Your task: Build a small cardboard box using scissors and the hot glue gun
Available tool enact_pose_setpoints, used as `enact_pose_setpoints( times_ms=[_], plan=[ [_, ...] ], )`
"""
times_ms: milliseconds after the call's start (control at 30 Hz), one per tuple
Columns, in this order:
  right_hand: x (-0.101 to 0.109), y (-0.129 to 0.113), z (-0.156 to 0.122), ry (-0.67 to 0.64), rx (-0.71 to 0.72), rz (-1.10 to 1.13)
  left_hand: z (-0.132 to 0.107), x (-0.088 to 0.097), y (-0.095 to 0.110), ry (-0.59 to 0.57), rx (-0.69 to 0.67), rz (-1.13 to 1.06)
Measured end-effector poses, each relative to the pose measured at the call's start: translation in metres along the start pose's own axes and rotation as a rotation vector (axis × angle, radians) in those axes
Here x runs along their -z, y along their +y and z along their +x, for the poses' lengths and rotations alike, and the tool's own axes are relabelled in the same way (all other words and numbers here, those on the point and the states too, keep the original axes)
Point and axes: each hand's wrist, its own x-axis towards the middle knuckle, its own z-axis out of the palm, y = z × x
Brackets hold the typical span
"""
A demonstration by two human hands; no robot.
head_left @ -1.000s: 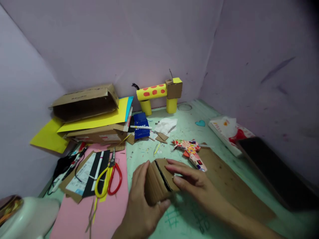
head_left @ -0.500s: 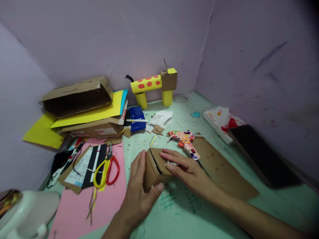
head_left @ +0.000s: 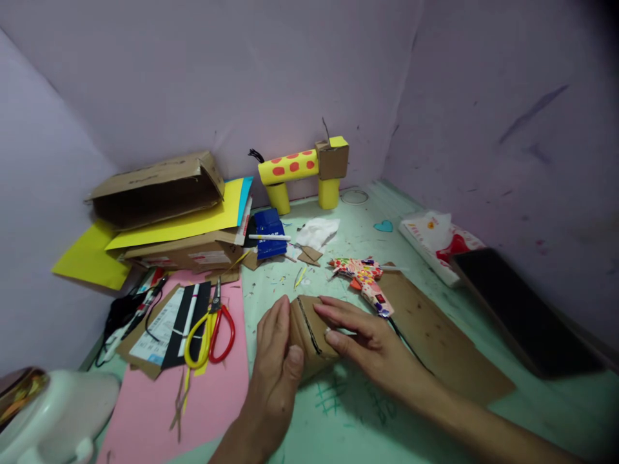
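Between my two hands, near the front of the table, is a small brown cardboard box (head_left: 315, 368), with a dark seam along its upper edge. My left hand (head_left: 275, 374) presses flat against the box's left side, its fingers together and the thumb along the near edge. From the right, my right hand (head_left: 370, 341) grips the top panel and right side, with fingers and thumb curved over it. A small whitish bit shows by the right thumb tip. Behind my right hand lies a floral-patterned glue gun (head_left: 367, 283). My hands partly hide the box's sides.
A yellow spotted cardboard giraffe (head_left: 293, 166) stands at the back wall. Scissors (head_left: 213, 332) lie on pink paper (head_left: 213, 406) at left, before stacked cardboard (head_left: 159, 180). A cardboard sheet (head_left: 445, 335), phone (head_left: 522, 316) and tissue pack (head_left: 430, 241) are right; a white mug (head_left: 72, 406) is front left.
My left thumb has moved up and in against the box. The gap along the box's top seam looks narrower, and my right hand stays on the top. The view has shifted slightly.
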Motion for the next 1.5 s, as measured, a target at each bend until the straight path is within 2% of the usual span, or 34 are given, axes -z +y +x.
enact_pose_setpoints(
  times_ms=[100,233,433,667,933,1067,1200,1300,1433,1500],
  plan=[
    [-0.001,0.001,-0.001,0.012,-0.024,0.039,0.0,-0.002,0.0,0.019,-0.033,0.035],
    [-0.003,0.001,-0.002,0.041,-0.043,0.066,-0.001,0.003,-0.004,-0.053,-0.1,0.065],
    [-0.005,-0.003,-0.004,0.081,-0.066,0.103,-0.001,0.008,-0.006,-0.099,-0.149,0.078],
    [-0.006,-0.01,-0.007,0.115,-0.095,0.125,-0.003,0.002,0.002,-0.003,-0.116,-0.018],
    [-0.007,-0.014,-0.004,0.145,-0.134,0.14,0.001,0.007,-0.003,-0.074,-0.144,-0.027],
    [-0.007,-0.016,-0.004,0.123,-0.144,0.154,0.001,0.007,-0.001,-0.062,-0.115,-0.043],
    [-0.004,-0.017,-0.009,0.062,-0.061,0.209,-0.001,0.006,0.002,-0.024,-0.234,0.026],
    [0.0,-0.014,-0.014,0.011,0.036,0.161,-0.002,0.008,0.003,-0.006,-0.306,0.084],
    [0.003,-0.002,-0.018,0.005,0.24,0.025,-0.003,0.008,0.0,0.009,-0.289,0.146],
    [0.003,0.005,-0.018,0.023,0.262,0.026,-0.003,0.006,-0.001,0.038,-0.266,0.129]
  ],
)
